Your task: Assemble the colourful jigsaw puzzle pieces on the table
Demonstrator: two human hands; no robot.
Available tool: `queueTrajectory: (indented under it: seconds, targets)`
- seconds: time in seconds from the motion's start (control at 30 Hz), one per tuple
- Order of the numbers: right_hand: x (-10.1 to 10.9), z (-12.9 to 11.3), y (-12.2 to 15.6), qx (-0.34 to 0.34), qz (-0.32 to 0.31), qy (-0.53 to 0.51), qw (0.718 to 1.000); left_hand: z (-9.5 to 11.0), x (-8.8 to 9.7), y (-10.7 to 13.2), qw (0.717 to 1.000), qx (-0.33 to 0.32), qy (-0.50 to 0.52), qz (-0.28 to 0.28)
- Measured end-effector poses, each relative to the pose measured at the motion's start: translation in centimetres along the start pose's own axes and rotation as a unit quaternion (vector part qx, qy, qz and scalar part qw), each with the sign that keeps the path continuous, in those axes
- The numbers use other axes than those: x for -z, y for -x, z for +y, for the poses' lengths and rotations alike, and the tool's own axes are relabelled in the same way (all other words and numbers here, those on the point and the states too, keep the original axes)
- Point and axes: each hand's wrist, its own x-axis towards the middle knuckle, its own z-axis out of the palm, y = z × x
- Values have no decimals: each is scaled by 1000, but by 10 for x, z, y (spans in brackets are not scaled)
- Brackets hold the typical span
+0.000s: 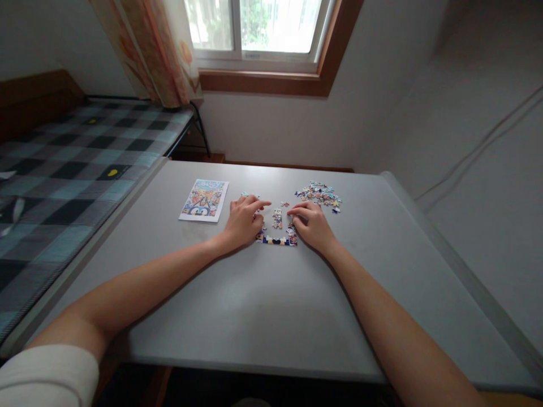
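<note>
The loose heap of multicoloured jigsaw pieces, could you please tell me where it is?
In the head view, the loose heap of multicoloured jigsaw pieces lies right of centre on the pale grey table, just beyond the person's right hand.

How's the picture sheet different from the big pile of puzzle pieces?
The sheet is one flat rectangle; the pile is jumbled, with ragged edges. The sheet lies left of the left hand; the pile sits beyond the right hand. Both are colourful and on the table.

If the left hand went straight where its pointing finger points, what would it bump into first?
Probably the small bit of puzzle before the right hand, though the left hand's finger may be high enough to pass over.
</note>
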Motion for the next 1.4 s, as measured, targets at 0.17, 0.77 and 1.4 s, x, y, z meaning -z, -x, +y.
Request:
queueTrajectory:
  seconds: [0.17, 0.77, 1.4]
  targets:
    - [0, -1, 0, 1, 1, -4, 1000, -5, -2, -3, 998, 36, 41, 18]
    - [0, 0, 0, 3, 2, -3, 1000, -3, -3, 1, 999, -40, 14, -4]
    - [0, -1, -1, 8, 3, -3, 1000, 7, 2, 6, 989, -137, -42, -41]
